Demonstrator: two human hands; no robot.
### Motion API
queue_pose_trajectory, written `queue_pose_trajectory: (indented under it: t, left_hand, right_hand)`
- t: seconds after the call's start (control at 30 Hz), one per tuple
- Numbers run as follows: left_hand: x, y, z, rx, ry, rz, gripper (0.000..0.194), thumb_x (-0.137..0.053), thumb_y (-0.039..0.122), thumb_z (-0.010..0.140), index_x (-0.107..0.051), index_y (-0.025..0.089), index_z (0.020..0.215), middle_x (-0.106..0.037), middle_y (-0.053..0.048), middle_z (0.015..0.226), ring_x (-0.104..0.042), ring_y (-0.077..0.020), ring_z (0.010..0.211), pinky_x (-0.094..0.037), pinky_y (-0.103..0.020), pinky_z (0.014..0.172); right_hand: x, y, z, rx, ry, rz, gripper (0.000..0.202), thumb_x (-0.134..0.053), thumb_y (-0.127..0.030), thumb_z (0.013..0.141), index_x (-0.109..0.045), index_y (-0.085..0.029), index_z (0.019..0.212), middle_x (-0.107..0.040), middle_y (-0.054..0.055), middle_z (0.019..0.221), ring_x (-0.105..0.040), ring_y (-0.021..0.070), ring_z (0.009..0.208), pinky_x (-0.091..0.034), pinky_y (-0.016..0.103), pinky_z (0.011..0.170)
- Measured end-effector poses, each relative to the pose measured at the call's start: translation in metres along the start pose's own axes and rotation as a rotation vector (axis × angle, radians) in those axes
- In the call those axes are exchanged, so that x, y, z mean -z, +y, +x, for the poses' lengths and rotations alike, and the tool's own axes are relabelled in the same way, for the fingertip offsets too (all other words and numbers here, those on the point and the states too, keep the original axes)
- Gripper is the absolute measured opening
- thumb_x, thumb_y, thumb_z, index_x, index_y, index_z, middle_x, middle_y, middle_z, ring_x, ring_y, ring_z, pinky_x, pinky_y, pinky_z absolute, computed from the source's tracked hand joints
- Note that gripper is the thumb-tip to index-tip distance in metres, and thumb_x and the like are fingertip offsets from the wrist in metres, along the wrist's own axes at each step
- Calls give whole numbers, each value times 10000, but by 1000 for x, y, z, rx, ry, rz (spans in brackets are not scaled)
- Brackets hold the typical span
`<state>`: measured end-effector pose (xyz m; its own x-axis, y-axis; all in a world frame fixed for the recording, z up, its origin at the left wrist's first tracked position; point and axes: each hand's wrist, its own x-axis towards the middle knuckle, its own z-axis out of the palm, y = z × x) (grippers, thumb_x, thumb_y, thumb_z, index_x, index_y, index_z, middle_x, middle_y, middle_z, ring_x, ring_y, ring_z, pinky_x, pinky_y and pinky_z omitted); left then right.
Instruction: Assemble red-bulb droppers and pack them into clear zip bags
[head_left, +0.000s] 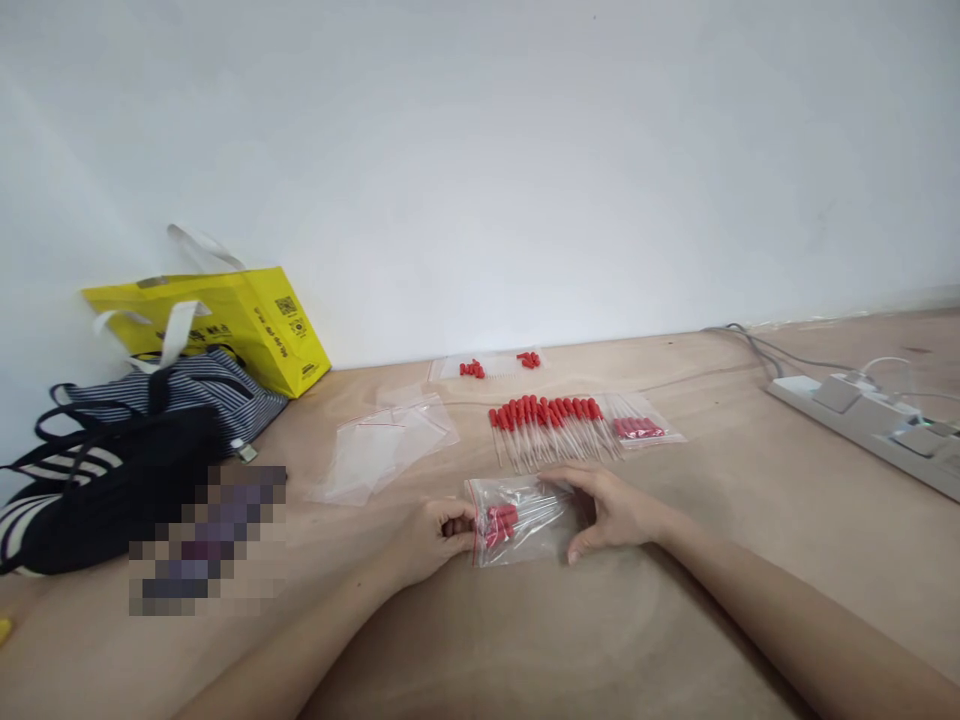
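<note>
A clear zip bag (536,545) with a red seal line lies on the table, holding several red-handled pieces (501,524) with thin pale shafts pointing right. My left hand (442,530) pinches the bag's left edge near the seal. At its right end, my right hand (604,510) has thumb and fingers spread, with the fingertips at the bag's upper edge. Behind the bag lies a row of loose red-handled pieces (551,412), shafts toward me. A second filled bag (641,425) rests to the right of that row.
Flat clear bags (375,450) overlap at the left. Another bag with small red parts (472,369) lies near the wall. A yellow bag (262,330), striped and black bags (150,490) stand far left; a power strip (870,420) with cables is right.
</note>
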<state>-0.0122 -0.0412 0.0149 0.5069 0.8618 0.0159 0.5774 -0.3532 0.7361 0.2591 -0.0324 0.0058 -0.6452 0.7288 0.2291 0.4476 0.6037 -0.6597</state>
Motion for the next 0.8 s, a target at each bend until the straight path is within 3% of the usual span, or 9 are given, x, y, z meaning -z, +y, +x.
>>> queue_pose_trajectory:
  t: [0.27,0.53,0.6,0.7,0.8]
  left_hand:
    - [4,-6,-1,-59,20,101,170,-507,239,727,-624,149,641,-459,42,547,-390,-77,519,-297,-171,489]
    - [-5,-1,4,127,56,-68,204,-661,315,571,-585,126,562,-378,81,439,-309,-47,426,-246,-160,412]
    - [1,-2,5,131,24,-85,191,-645,313,594,-603,127,589,-454,66,466,-380,-58,448,-295,-163,438]
    - [23,-7,7,89,-145,-125,203,-570,329,687,-635,140,723,-627,8,662,-538,-105,595,-412,-198,570]
    - [45,-13,20,21,-128,45,191,-524,301,732,-626,147,779,-661,-22,771,-589,-138,698,-448,-226,643]
  right_hand:
    - [-1,2,-1,-24,5,-49,778,-717,-537,486,-508,-185,1148,-499,112,1195,-463,267,1086,-352,408,928]
    - [-5,4,0,-6,21,-41,762,-707,-561,480,-525,-202,1127,-500,105,1184,-442,272,1101,-336,418,935]
    - [-7,5,0,-1,28,-44,760,-705,-563,482,-525,-202,1126,-495,106,1186,-443,267,1098,-331,417,939]
    - [-8,6,-1,-3,32,-60,748,-698,-563,498,-520,-209,1133,-482,104,1197,-435,257,1102,-329,412,942]
    - [-9,6,-1,5,12,-75,729,-690,-564,513,-522,-214,1130,-488,99,1187,-432,254,1102,-325,414,943]
